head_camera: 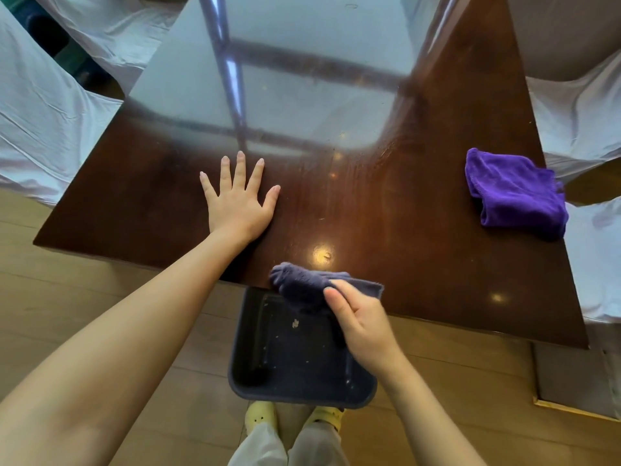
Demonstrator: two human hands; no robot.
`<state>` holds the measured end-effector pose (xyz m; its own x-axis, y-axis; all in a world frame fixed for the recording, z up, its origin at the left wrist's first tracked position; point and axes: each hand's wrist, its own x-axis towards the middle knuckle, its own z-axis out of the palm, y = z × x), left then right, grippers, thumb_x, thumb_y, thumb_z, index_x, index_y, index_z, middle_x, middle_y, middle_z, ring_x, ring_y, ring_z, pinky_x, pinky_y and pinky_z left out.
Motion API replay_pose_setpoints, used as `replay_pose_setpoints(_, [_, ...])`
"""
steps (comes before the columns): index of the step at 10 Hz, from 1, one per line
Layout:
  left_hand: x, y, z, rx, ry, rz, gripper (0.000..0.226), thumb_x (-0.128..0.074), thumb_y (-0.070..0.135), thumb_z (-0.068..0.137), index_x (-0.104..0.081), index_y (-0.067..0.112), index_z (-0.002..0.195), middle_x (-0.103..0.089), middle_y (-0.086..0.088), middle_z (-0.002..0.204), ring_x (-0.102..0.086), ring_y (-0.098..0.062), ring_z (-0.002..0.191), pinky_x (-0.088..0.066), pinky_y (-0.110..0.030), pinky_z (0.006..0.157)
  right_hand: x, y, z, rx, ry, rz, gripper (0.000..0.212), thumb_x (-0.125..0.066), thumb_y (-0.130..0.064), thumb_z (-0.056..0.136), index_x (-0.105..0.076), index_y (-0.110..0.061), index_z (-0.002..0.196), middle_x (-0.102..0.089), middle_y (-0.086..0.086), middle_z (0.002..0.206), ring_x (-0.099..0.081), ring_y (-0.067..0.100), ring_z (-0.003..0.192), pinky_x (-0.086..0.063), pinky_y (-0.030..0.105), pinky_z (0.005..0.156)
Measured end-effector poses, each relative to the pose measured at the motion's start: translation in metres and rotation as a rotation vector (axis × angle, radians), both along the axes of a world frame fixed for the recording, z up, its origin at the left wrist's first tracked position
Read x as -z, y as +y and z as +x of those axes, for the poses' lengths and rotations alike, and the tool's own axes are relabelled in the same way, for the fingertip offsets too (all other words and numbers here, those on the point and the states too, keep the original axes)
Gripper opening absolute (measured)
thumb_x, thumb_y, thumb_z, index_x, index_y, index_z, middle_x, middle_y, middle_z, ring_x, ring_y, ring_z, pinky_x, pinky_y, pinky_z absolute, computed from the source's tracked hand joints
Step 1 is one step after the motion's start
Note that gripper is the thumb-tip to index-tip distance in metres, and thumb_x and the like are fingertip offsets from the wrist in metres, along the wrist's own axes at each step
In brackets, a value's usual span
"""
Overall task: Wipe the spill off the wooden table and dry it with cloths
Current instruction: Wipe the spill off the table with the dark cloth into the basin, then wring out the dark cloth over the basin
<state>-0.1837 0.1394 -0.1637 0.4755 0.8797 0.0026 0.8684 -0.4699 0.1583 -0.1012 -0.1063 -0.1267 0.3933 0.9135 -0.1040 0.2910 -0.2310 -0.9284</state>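
The dark wooden table (pixel 420 230) is glossy and reflects window light across its far half. My left hand (pixel 238 200) lies flat on it with fingers spread, holding nothing. My right hand (pixel 361 322) grips a grey-blue cloth (pixel 302 285) at the table's near edge, part of the cloth hanging over the edge. A small wet spot (pixel 323 254) glints just beyond that cloth. A folded purple cloth (pixel 514 193) rests near the table's right edge.
A dark plastic bin (pixel 255 378) stands on the wooden floor right under the near table edge, below the grey-blue cloth. White-covered chairs (pixel 43 122) flank the table on the left and right. My feet in yellow shoes (pixel 260 415) are below the bin.
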Motion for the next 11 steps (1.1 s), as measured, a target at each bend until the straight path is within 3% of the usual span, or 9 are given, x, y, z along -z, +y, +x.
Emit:
replay_pose_setpoints(1, [-0.001, 0.0, -0.001, -0.002, 0.005, -0.003, 0.064, -0.01, 0.063, 0.086, -0.007, 0.034, 0.143, -0.003, -0.002, 0.158, 0.006, -0.025, 0.144, 0.008, -0.059, 0.112, 0.006, -0.005, -0.022, 0.004, 0.283, 0.012, 0.029, -0.04, -0.041, 0.094, -0.066, -0.027, 0.093, -0.071, -0.012, 0.09, -0.061, 0.0, 0.089, -0.046, 0.014, 0.076])
replay_pose_setpoints(3, [0.0, -0.001, -0.001, 0.007, -0.003, -0.012, 0.064, -0.011, 0.063, 0.086, -0.008, 0.035, 0.143, -0.003, -0.002, 0.158, 0.006, -0.025, 0.144, 0.008, -0.059, 0.112, 0.014, -0.013, -0.023, 0.064, 0.519, -0.107, 0.029, -0.046, -0.053, 0.086, -0.067, -0.039, 0.099, -0.071, -0.019, 0.102, -0.064, -0.002, 0.097, -0.045, 0.005, 0.073])
replay_pose_setpoints(4, [0.0, 0.001, 0.0, 0.009, -0.009, -0.011, 0.064, -0.011, 0.063, 0.086, -0.008, 0.034, 0.143, -0.003, -0.002, 0.158, 0.006, -0.025, 0.144, 0.008, -0.059, 0.112, 0.014, -0.018, -0.017, -0.071, 0.415, -0.175, 0.025, -0.067, -0.044, 0.079, -0.062, -0.039, 0.104, -0.069, -0.02, 0.102, -0.064, -0.001, 0.095, -0.046, 0.007, 0.073])
replay_pose_setpoints(5, [0.001, 0.001, -0.001, 0.015, -0.008, -0.01, 0.065, -0.01, 0.064, 0.085, -0.008, 0.034, 0.143, -0.004, -0.002, 0.158, 0.006, -0.026, 0.144, 0.008, -0.059, 0.112, 0.02, -0.021, -0.017, -0.047, 0.247, -0.219, 0.015, -0.07, -0.033, 0.079, -0.061, -0.035, 0.091, -0.069, -0.012, 0.089, -0.062, -0.005, 0.084, -0.045, 0.006, 0.067])
replay_pose_setpoints(6, [0.001, 0.002, -0.001, 0.024, -0.001, -0.027, 0.065, -0.01, 0.064, 0.085, -0.008, 0.034, 0.143, -0.003, -0.003, 0.158, 0.007, -0.026, 0.144, 0.008, -0.06, 0.112, 0.025, -0.024, -0.017, -0.011, 0.163, -0.227, 0.004, -0.06, -0.026, 0.088, -0.065, -0.026, 0.087, -0.069, -0.007, 0.083, -0.062, -0.004, 0.077, -0.043, 0.006, 0.064])
replay_pose_setpoints(7, [-0.006, 0.0, -0.003, 0.06, -0.061, -0.028, 0.063, -0.022, 0.058, 0.089, -0.014, 0.027, 0.144, -0.008, -0.008, 0.157, 0.002, -0.026, 0.144, 0.009, -0.06, 0.11, 0.026, -0.026, -0.015, 0.01, 0.146, -0.243, 0.012, -0.056, -0.025, 0.091, -0.067, -0.023, 0.089, -0.071, -0.003, 0.087, -0.064, 0.0, 0.081, -0.048, 0.014, 0.07])
replay_pose_setpoints(8, [-0.024, -0.025, -0.009, 0.38, -0.341, -0.038, 0.057, -0.04, 0.05, 0.088, -0.039, 0.018, 0.135, -0.043, -0.012, 0.143, -0.031, -0.027, 0.137, -0.009, -0.047, 0.114, 0.019, -0.027, -0.009, 0.017, 0.184, -0.227, 0.016, -0.053, -0.026, 0.092, -0.067, -0.02, 0.09, -0.072, 0.002, 0.089, -0.066, 0.011, 0.087, -0.051, 0.029, 0.077])
replay_pose_setpoints(9, [-0.046, -0.075, -0.021, 0.792, -0.528, -0.294, 0.043, -0.052, 0.046, 0.085, -0.057, 0.018, 0.118, -0.065, -0.003, 0.112, -0.055, -0.018, 0.109, -0.038, -0.032, 0.1, 0.004, -0.022, -0.003, -0.012, 0.236, -0.202, 0.016, -0.051, -0.028, 0.093, -0.066, -0.023, 0.092, -0.071, 0.003, 0.091, -0.066, 0.016, 0.088, -0.051, 0.032, 0.078])
replay_pose_setpoints(11, [-0.064, -0.113, -0.05, 0.917, -0.326, -0.61, 0.05, -0.064, 0.039, 0.08, -0.048, 0.028, 0.126, -0.057, 0.009, 0.113, -0.049, -0.001, 0.105, -0.042, -0.02, 0.091, -0.019, -0.015, 0.007, -0.125, 0.197, -0.197, 0.018, -0.045, -0.029, 0.096, -0.06, -0.025, 0.104, -0.066, -0.001, 0.098, -0.061, 0.01, 0.092, -0.05, 0.031, 0.082])
